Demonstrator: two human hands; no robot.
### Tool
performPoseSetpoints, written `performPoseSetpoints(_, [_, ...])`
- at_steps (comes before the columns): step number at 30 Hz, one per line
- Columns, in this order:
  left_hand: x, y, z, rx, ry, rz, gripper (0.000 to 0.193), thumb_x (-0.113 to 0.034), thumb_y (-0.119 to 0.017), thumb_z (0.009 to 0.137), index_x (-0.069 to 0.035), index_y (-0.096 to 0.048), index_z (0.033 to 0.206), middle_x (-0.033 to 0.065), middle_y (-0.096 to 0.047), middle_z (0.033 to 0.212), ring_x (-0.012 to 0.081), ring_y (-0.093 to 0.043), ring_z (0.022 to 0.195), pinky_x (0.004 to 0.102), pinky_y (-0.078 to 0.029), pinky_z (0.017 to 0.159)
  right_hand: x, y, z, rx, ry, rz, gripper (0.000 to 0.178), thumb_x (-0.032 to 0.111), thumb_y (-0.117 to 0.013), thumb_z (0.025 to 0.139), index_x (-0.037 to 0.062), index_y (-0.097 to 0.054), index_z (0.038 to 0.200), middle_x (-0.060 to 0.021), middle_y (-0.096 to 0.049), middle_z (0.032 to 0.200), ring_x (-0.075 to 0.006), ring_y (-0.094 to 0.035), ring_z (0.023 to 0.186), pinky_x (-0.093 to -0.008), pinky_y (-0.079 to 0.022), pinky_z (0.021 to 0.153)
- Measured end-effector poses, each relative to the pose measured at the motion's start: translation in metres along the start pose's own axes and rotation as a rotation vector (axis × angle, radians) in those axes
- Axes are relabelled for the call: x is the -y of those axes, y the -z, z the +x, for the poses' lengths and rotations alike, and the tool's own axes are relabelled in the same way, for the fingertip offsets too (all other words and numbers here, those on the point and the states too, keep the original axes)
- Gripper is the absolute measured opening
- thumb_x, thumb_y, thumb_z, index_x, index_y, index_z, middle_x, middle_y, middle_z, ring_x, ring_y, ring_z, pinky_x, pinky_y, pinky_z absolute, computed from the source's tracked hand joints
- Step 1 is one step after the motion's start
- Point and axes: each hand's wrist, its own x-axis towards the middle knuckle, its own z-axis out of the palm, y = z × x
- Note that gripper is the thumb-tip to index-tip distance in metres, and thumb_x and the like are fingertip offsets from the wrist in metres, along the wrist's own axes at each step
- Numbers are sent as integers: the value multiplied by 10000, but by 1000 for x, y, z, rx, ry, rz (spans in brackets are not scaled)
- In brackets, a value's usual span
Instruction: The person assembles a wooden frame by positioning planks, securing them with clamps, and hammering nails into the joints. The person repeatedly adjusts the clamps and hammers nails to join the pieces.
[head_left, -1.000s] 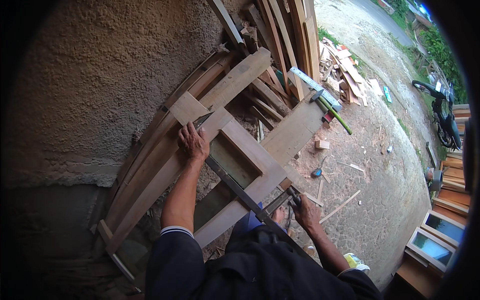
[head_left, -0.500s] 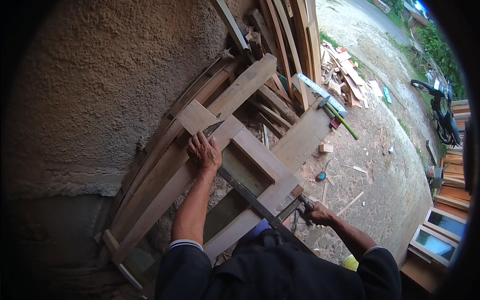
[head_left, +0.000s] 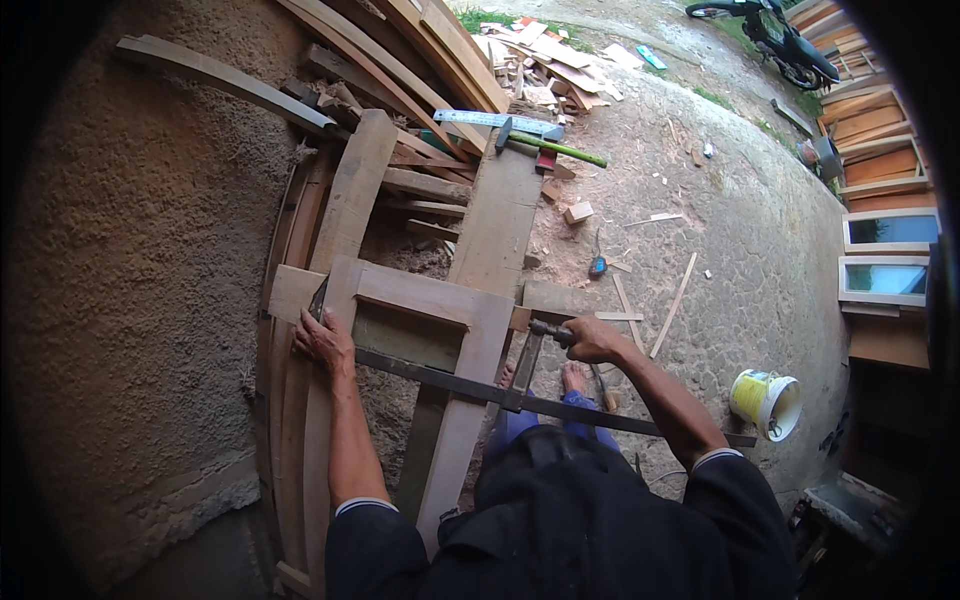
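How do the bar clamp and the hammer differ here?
The bar clamp is long and dark; the hammer is much shorter, with a green handle. The clamp runs across the wooden frame, the right hand around its handle; the hammer lies untouched, partly on a board. Both have dark metal parts.

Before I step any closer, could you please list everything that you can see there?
Panelled wooden frame: one, pale brown, centre
Bar clamp: one, dark grey, across the frame
Wide plank: one, tan, beyond the frame
Hammer: one, green-handled, across the plank's far end
Straightedge: one, silver, beside the hammer
Long boards: several, brown, top
Scrap wood: one heap, pale, top centre
Tape measure: one, blue and black, on the ground
Bucket: one, white and yellow, right
Motorbike: one, black, top right
Glazed panels: two, white-edged, far right
Rough wall: one, brown, left
Left hand: one, black-sleeved, at the clamp's left end
Right hand: one, black-sleeved, on the clamp's handle
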Motion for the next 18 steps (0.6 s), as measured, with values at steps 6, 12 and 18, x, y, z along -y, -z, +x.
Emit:
performPoseSetpoints(6, [-3,6,1,87,-4,193,618,-423,-448,1022,-50,-389,1512,204,-380,1553,412,-295,1449,559,-195,1194,8,-2,3,-20,4,-126,309,238,-704,718,92,-660,987,-201,-702,876,-405,-680,860,-509,-524,740])
performPoseSetpoints(12, [-69,56,-86,-129,-258,-45,606,-381,-458,1037,-48,-360,1533,194,-317,1599,407,-292,1463,511,-215,1209,30,-16,-58,-590,244,-140,603,333,-790,799,164,-517,1310,-65,-567,1071,-282,-565,1093,-447,-445,870])
performPoseSetpoints(18, [-174,122,-269,22,-682,-473,504,-258,-500,1023,42,-466,1427,239,-448,1485,415,-355,1424,488,-271,1185,35,-86,-172,-382,611,303,304,233,-676,903,135,-630,1187,-107,-613,964,-325,-661,915,-445,-540,758])
